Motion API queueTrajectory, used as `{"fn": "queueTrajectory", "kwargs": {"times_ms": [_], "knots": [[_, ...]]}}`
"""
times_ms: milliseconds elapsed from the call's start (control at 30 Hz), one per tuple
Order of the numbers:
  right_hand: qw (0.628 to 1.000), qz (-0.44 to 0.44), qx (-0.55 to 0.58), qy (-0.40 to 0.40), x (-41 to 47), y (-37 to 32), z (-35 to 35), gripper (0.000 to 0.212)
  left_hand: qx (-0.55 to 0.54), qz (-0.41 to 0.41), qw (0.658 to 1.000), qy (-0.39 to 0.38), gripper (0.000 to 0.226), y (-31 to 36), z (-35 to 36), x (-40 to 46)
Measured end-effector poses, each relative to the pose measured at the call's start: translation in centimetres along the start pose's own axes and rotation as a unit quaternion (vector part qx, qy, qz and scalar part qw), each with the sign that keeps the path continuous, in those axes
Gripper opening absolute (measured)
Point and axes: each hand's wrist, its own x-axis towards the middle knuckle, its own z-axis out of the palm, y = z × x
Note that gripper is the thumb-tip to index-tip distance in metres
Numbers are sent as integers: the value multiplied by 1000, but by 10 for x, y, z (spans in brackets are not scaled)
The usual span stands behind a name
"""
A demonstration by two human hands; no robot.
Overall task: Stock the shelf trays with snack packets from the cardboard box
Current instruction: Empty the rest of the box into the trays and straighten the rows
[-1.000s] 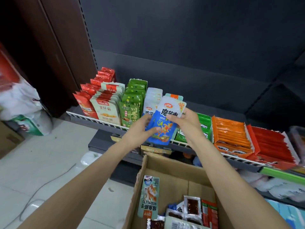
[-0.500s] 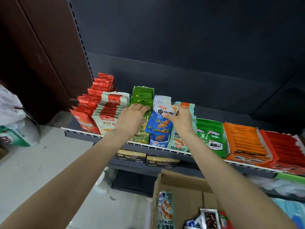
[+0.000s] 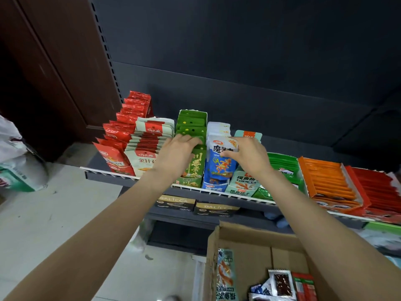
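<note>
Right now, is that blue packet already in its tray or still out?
In. The blue packet stands upright at the front of its tray, bottom behind the tray lip. The right hand grips its top.
</note>
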Motion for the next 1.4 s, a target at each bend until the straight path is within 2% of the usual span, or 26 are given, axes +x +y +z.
{"fn": "queueTrajectory", "kwargs": {"times_ms": [33, 167, 233, 300, 400, 467, 500, 600, 733, 900, 1033, 1100, 1200, 1300, 1400], "knots": [[1000, -8, -17, -5, 0, -6, 0, 18, 1, 0, 1000, -2, 46, 0, 1, 0], [1000, -5, 27, 8, 0, -23, 12, 36, -21, -21, 1000, -2, 46, -3, 0, 2], [995, 24, 95, 1, -2, -21, 19, 25, -21, -16, 1000, -3, 47, -4, 0, 1], [992, 57, 104, -45, -1, -15, 21, 22, -21, -5, 1000, -1, 46, -4, 0, 0], [994, 64, 16, -93, 3, -9, 11, 24, -25, -3, 1000, 3, 46, -3, 0, 1], [997, 41, -30, -59, 3, -12, 2, 37, -23, -2, 1000, -1, 46, -3, 0, 1], [998, 26, -49, -29, 4, -14, 0, 37, -22, -3, 1000, -3, 46, -3, 0, 1], [995, -14, -100, 26, 5, -18, 3, 19, -16, -4, 1000, -7, 47, -1, 0, 0], [990, -17, -143, -1, 9, -17, 11, 16, -5, 9, 1000, -2, 48, 4, 1, -1], [997, -15, -71, -15, -1, -13, 5, 28, -12, 13, 1000, 25, 46, 18, 1, -5], [995, -37, 64, 65, -48, 4, -6, 25, -44, 60, 988, 134, 30, 42, 9, -19], [987, -34, 128, 95, -77, 17, -10, 19, -57, 86, 984, 147, 21, 59, 20, -28], [981, -1, 174, 86, -119, 39, -11, 13, -124, 113, 981, 101, 24, 95, 38, -48], [981, 39, 181, 52, -161, 74, 8, 10, -195, 105, 974, 40, 23, 135, 67, -78], [986, 85, 143, -21, -201, 120, 44, 11, -205, 77, 973, -71, 23, 171, 102, -109]]}}
